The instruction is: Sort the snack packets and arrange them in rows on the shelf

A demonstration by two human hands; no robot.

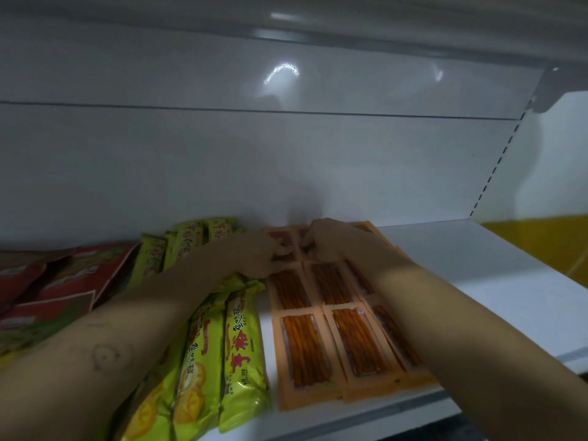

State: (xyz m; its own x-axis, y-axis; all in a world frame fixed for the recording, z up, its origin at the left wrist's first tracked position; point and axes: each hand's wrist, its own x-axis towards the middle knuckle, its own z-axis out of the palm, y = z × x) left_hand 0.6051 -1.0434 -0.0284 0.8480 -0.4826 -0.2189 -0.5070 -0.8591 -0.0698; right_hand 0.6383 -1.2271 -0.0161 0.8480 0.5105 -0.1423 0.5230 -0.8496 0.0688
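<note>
Head view: at frame centre the left hand and right hand meet on the rearmost orange packets, fingers bent onto them (pinching or just pressing, I cannot tell). These lie in rows on the white shelf, lower centre. Green packets lie just left of them, red packets at far left.

A glossy grey-white back panel rises just behind the right grip and the left grip. A thin dark seam runs across it from side to side, well above both grips. Higher still, a curved bright glare shows on the panel, nearly straight over the grips. Over all of this hangs the pale underside of an upper shelf. Up and to the right of the right grip, a grey bracket meets a slotted upright, which slants down along the panel's right edge. Beyond the upright is a white wall, with a yellow surface below it, far right of the grips.
</note>
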